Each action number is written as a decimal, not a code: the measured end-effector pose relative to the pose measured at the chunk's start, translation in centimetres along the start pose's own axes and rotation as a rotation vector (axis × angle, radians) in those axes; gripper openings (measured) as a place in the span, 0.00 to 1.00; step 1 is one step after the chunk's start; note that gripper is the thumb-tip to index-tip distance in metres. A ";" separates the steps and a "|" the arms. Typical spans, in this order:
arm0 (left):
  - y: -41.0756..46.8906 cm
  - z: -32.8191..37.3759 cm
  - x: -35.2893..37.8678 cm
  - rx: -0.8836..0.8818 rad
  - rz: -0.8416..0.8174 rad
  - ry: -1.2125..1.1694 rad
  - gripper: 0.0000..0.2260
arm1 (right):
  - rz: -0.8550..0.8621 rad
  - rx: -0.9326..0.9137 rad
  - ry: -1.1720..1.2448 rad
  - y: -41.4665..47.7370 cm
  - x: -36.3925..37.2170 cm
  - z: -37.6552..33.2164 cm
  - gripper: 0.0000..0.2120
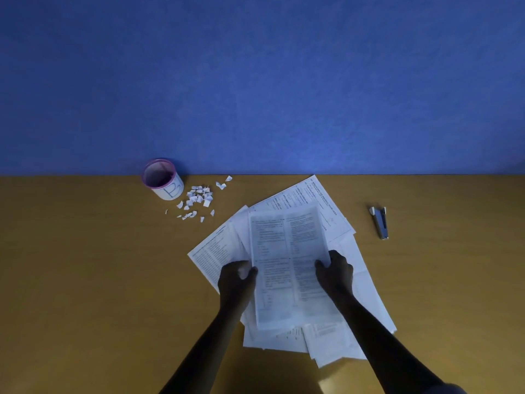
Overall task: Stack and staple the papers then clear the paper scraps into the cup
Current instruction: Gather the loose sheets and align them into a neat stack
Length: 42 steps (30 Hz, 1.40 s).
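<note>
Several printed papers (332, 211) lie fanned out on the wooden table (85, 280). I hold one printed sheet (287, 265) above the pile. My left hand (237, 275) grips its left edge and my right hand (335, 273) grips its right edge. A heap of small white paper scraps (197, 199) lies left of the papers. Just left of the scraps stands a white cup (163, 179) with a purple rim, open side up. A blue-grey stapler (380, 222) lies to the right of the papers, untouched.
A blue wall (255, 81) rises straight behind the table's far edge, right behind the cup. Bare wood stretches to the left of the papers and to the right past the stapler.
</note>
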<state>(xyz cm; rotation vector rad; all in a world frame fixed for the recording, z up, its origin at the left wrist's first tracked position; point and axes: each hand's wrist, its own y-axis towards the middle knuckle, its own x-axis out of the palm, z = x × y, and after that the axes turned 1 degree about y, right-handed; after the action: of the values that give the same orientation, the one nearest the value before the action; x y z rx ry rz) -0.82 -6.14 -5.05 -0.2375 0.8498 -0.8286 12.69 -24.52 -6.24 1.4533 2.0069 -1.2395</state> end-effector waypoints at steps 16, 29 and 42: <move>-0.1 2.0 1.3 -0.103 -0.040 0.047 0.11 | 0.028 -0.004 -0.123 -1.0 1.1 0.6 0.19; 2.3 4.6 1.7 -0.218 0.017 -0.163 0.11 | 0.081 -0.040 0.062 0.3 -0.5 0.0 0.10; -0.1 0.9 0.8 -0.355 -0.289 -0.803 0.19 | 0.077 0.229 0.655 0.6 -2.5 0.1 0.07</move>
<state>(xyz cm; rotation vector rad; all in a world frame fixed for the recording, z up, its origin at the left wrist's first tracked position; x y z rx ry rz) 0.08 -6.92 -4.87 -0.9531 0.1920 -0.7493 14.17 -25.99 -4.82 2.2551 2.2095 -1.0749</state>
